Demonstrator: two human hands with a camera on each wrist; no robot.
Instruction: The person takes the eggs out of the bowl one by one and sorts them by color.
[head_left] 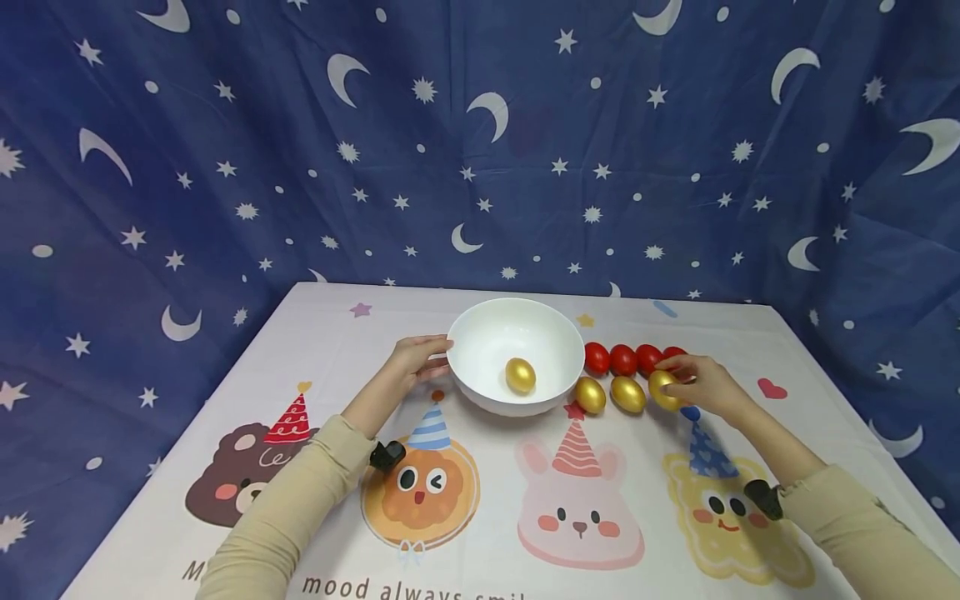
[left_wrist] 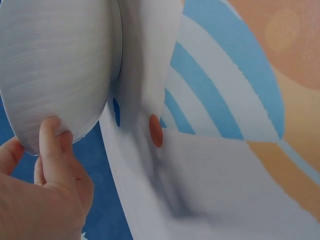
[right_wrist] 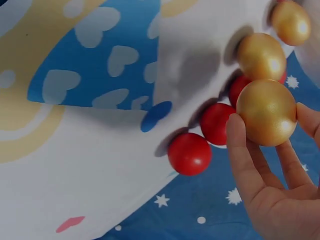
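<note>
A white bowl point(head_left: 480, 385) stands mid-table with one gold egg point(head_left: 520, 376) inside it. My left hand point(head_left: 417, 358) grips the bowl's left rim; in the left wrist view a finger presses the bowl's outer wall point(left_wrist: 75, 65) and the thumb is at the rim. My right hand point(head_left: 703, 383) pinches another gold egg point(right_wrist: 266, 112) between thumb and fingers, raised over the table in the right wrist view. Two more gold eggs point(head_left: 627, 394) lie between it and the bowl. Behind them is a row of several red eggs point(head_left: 622, 360), the rightmost partly hidden by the right hand.
The table has a white cloth point(head_left: 480, 492) printed with cartoon animals and party hats. A dark blue curtain point(head_left: 480, 167) with moons and stars hangs behind the far edge. A small dark camera point(head_left: 387, 456) shows at the left wrist, another point(head_left: 762, 498) at the right.
</note>
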